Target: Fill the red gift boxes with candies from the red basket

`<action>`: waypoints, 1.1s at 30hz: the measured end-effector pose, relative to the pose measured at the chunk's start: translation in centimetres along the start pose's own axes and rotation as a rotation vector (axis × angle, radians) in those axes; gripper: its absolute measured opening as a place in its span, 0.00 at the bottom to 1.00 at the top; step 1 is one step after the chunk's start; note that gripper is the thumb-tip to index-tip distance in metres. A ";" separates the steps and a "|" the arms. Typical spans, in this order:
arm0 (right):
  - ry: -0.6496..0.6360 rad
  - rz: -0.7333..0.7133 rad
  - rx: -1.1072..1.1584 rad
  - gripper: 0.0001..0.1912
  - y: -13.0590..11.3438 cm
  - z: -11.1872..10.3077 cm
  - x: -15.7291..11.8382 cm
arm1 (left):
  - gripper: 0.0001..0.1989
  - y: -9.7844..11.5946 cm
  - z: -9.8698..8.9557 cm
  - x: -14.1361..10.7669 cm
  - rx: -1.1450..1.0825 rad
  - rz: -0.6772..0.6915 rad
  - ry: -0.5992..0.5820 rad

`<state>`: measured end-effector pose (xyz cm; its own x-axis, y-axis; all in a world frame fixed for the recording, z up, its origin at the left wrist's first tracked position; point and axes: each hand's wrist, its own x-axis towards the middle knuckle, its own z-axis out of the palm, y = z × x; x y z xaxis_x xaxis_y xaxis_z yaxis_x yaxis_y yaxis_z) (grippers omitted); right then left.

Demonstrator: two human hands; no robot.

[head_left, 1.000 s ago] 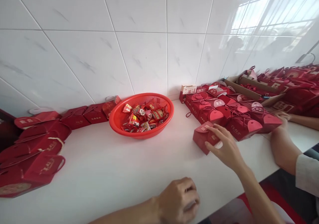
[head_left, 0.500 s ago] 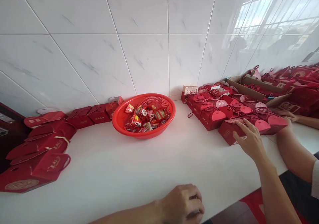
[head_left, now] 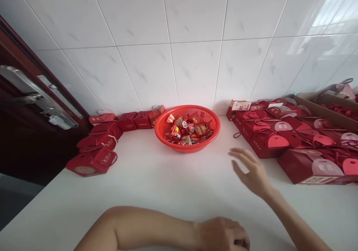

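My right hand point(head_left: 251, 174) is above the white tabletop point(head_left: 156, 184), its fingers apart and holding nothing. It is between a red plastic basket point(head_left: 187, 148) of wrapped candies point(head_left: 190, 130) and the rows of red gift boxes point(head_left: 268, 146) on the right. Low in the view, my left hand point(head_left: 223, 233) rests at the near part of the table with its fingers curled in. Whatever those fingers may hold is hidden.
Several red boxes point(head_left: 92, 158) stand in a line at the left, with more point(head_left: 127, 121) along the tiled wall point(head_left: 195, 64). A cardboard carton point(head_left: 327, 104) sits at the back right. A dark red door point(head_left: 16, 132) with a metal handle point(head_left: 30, 98) borders the left side.
My right hand has left the front gift box on the right and moved left toward the basket. The view has swung left, bringing the door in. My left hand stays curled on the table.
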<state>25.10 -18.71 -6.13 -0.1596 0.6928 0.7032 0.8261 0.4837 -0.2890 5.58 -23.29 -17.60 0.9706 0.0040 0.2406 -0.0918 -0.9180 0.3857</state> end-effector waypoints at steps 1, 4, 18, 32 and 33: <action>-0.067 -0.053 0.065 0.12 -1.0 1.3 0.3 | 0.05 -0.2 0.3 0.0 -0.018 -0.014 -0.011; -0.221 -0.176 0.202 0.14 -3.2 4.6 0.4 | 0.04 -0.6 0.9 0.0 -0.058 -0.040 -0.038; -0.363 -0.202 0.261 0.13 -5.1 9.2 -3.1 | 0.09 0.4 -5.0 -0.1 -0.228 -0.106 -0.053; -0.432 -0.152 0.310 0.13 -4.9 9.5 -3.2 | 0.17 -3.1 -34.1 -16.6 0.545 -1.326 0.546; -0.439 -0.144 0.316 0.13 -4.9 9.5 -3.2 | 0.19 -2.8 -34.5 -18.5 0.587 -1.447 0.552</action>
<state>16.39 -18.21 -13.18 -0.5251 0.7326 0.4330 0.5877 0.6802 -0.4382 -19.81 -7.07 7.57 -0.0307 0.9466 0.3210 0.9743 -0.0434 0.2211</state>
